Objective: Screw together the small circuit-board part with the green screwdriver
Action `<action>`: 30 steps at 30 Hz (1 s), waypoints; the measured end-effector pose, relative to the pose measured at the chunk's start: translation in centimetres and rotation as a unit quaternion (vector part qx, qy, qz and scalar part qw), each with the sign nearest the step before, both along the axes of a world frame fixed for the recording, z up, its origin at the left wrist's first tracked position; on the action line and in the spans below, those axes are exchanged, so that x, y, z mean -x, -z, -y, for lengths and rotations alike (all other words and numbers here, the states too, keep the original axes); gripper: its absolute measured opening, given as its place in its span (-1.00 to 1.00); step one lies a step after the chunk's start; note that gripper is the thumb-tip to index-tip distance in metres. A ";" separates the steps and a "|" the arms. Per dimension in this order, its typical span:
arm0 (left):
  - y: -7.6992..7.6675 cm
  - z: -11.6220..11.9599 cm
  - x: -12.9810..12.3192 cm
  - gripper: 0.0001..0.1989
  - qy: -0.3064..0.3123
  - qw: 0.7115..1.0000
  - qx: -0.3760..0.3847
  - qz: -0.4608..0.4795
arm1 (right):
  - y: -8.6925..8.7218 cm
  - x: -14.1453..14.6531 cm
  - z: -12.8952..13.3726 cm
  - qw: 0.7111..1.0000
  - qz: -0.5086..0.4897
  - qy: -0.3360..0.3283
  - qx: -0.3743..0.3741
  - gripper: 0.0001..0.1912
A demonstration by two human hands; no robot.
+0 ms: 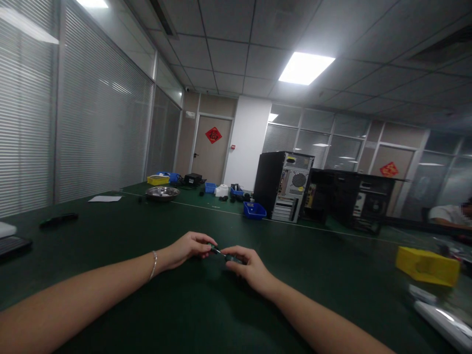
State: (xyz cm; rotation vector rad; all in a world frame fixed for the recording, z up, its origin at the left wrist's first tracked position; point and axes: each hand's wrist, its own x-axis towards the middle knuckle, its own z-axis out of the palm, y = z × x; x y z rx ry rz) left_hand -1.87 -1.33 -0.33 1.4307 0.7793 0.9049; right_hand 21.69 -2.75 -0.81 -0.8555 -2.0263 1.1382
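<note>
Above the green tabletop [184,314], my two hands meet near the middle of the view. My left hand [191,247] pinches a small dark green piece [213,248] between thumb and fingertips; its exact kind is too small to tell. My right hand [250,268] is closed on the dark handle of what looks like a small screwdriver [231,258]. Its thin metal shaft points left and reaches the piece in my left hand. Whether the tip is seated in it I cannot make out.
Computer towers [283,187] stand at the back right, with a blue bin [254,210] beside them. A metal bowl [162,193] sits at the back left. Right of me are a yellow bin [427,265] and a silver object [442,319]. A person in white [448,215] is at far right.
</note>
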 end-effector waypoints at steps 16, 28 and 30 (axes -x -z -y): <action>0.6 -0.6 -0.3 -0.64 -0.008 0.991 0.063 0.117 | 0.4 0.3 -0.3 0.999 -0.028 0.025 -0.004 -0.61; 0.7 -0.5 -0.3 -0.70 0.001 0.992 0.048 0.119 | 1.0 0.1 -0.8 0.998 -0.029 0.046 -0.003 -0.57; 0.6 -0.4 -0.4 -0.71 -0.010 0.996 0.034 0.086 | 0.9 0.1 -0.7 0.999 -0.019 0.046 -0.008 -0.57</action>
